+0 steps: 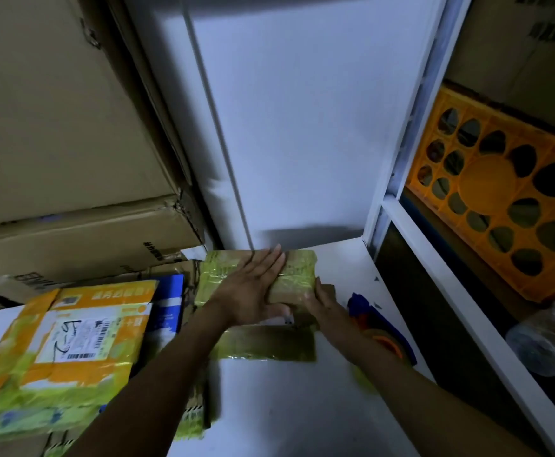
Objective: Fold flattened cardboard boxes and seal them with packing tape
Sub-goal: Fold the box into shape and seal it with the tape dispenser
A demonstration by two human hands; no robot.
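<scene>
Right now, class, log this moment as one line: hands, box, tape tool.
left hand flat on box top | right hand at box's right edge | tape dispenser on table beside right arm
</scene>
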